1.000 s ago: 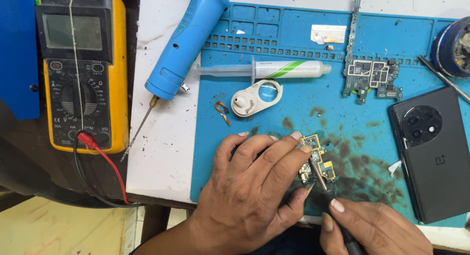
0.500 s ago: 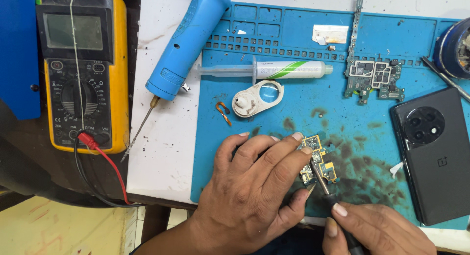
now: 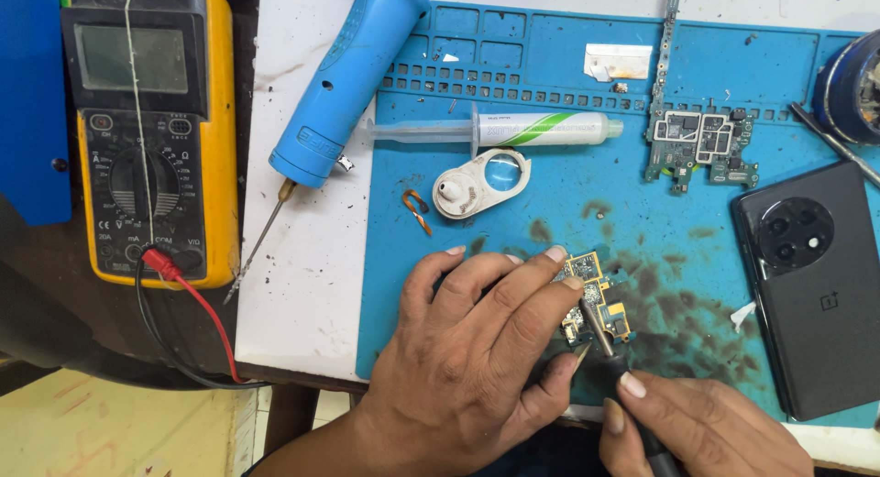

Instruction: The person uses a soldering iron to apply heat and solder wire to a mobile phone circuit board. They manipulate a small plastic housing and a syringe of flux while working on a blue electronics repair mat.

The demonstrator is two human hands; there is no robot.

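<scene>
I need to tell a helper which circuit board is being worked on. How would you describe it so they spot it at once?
Start at the blue work mat and go to its near edge, where the left hand rests. Under its fingertips lies a small circuit board. Unlike the larger circuit board at the mat's far side, it is gold-toned and touched by a tool tip.

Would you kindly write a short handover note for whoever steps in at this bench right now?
Left hand: fingers spread, pinning the small circuit board flat on the blue work mat.
Right hand: grips a soldering iron, its tip on the board's lower middle.
Nearby: a larger circuit board at the upper right, a dark phone face down at the right, a syringe, and a blue hand tool.
Done: the phone's boards lie out on the mat.
Left: tip work in hand; I cannot tell how far along it is.
</scene>
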